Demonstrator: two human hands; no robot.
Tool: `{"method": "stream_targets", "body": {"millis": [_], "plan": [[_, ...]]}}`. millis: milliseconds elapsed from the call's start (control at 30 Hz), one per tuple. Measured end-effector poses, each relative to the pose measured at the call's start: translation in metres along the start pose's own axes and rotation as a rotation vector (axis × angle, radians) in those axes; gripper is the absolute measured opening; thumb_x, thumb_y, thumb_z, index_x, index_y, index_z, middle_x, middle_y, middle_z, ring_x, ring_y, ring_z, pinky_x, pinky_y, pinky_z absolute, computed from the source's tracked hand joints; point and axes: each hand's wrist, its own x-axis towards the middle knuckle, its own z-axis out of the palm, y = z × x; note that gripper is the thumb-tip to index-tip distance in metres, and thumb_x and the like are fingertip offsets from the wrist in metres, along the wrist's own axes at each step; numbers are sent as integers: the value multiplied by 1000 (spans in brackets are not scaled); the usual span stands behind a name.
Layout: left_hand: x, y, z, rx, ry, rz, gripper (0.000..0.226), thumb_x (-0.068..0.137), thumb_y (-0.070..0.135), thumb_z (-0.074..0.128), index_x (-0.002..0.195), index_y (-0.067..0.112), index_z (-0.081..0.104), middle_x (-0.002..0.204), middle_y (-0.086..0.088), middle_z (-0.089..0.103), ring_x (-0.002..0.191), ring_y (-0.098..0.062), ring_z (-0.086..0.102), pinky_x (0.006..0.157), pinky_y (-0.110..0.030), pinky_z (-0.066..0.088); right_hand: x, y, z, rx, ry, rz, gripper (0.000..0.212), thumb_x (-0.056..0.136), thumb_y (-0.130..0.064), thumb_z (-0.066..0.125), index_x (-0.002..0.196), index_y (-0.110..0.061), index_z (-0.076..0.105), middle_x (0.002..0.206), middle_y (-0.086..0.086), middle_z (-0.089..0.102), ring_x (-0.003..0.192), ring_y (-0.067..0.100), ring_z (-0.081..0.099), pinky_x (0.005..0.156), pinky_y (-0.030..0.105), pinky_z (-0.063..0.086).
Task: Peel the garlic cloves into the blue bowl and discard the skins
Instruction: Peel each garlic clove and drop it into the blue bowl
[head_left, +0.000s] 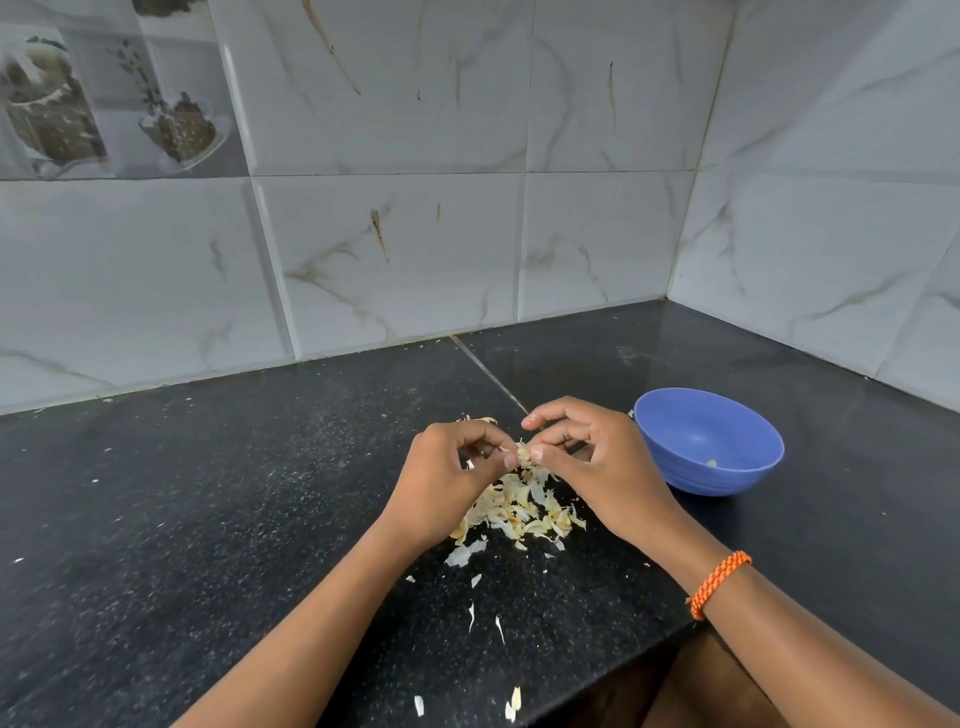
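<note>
Marbled grey wall tiles (395, 249) meet in a corner behind a dark speckled counter (182, 493). Both my hands hover over the middle of the counter, close together. My left hand (441, 483) has its fingers (498, 457) curled in, the thumb and forefinger pinching a garlic clove (523, 453) that still wears papery skin. My right hand (597, 467) pinches the same clove from the other side with thumb and forefinger, its remaining fingers bent and raised. An orange braided band (718, 584) sits on my right wrist. Directly under my hands lies a heap of pale garlic skins (519, 512), and loose flakes (470, 616) trail from it toward the counter's near edge, where a few more rest. A blue bowl (709, 441) stands upright just to the right of my right hand, toward the counter's back right corner, with one small pale piece (711, 462) lying inside it near the bottom.
</note>
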Motion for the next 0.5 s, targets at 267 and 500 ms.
{"method": "stream_targets", "body": {"millis": [267,500], "plan": [[0,1,3,-37,-37,-19,13,97,14,77,88,24,79,83,3,73,77,-9,62,76,-19,50,-5,9,-3,175,-2,93,25,94,-11,80,114,-26,75,92,-5,82,90,12,76,86,33,58],[-1,0,4,92,19,-9,16,97,18,75,85,29,76,80,13,72,74,-7,63,74,-28,52,-12,9,3,43,66,-58,32,95,-6,76,117,-29,74,94,-7,73,83,21,67,69,35,58]]}}
